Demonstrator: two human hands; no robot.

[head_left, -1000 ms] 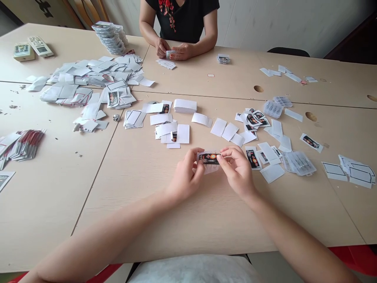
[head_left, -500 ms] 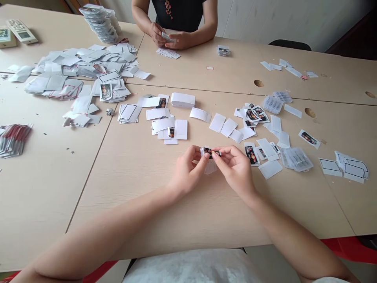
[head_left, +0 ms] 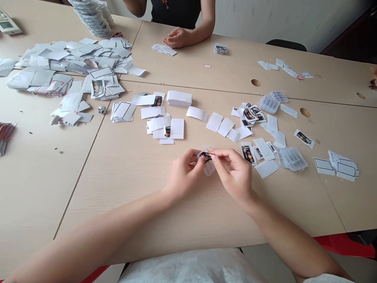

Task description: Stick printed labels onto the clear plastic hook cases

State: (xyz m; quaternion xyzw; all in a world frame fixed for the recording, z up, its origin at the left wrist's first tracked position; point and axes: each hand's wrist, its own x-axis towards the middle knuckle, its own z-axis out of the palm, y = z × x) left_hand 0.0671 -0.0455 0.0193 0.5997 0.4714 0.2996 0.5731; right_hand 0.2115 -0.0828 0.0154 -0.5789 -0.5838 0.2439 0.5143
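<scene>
My left hand [head_left: 184, 173] and my right hand [head_left: 234, 173] meet above the middle of the table. Between their fingertips is a small clear plastic packet [head_left: 208, 165] with a black printed card [head_left: 205, 157] at its top. Both hands pinch it, and my fingers hide part of the print. Just right of my right hand lie a printed black card [head_left: 247, 154] and a white paper slip [head_left: 266, 169]. Loose white slips [head_left: 165, 127] lie ahead of my hands.
A large heap of white paper pieces [head_left: 70, 63] covers the left of the pale wooden table [head_left: 88, 157]. A stack of packets [head_left: 91, 17] stands behind it. A co-worker's hand [head_left: 178, 37] rests at the far side. Clear packets [head_left: 293, 159] lie at the right.
The view has tilted and shifted, so the table contents sit further left and higher. My fingers have turned the packet. The co-worker's hand has let go of the small item it held.
</scene>
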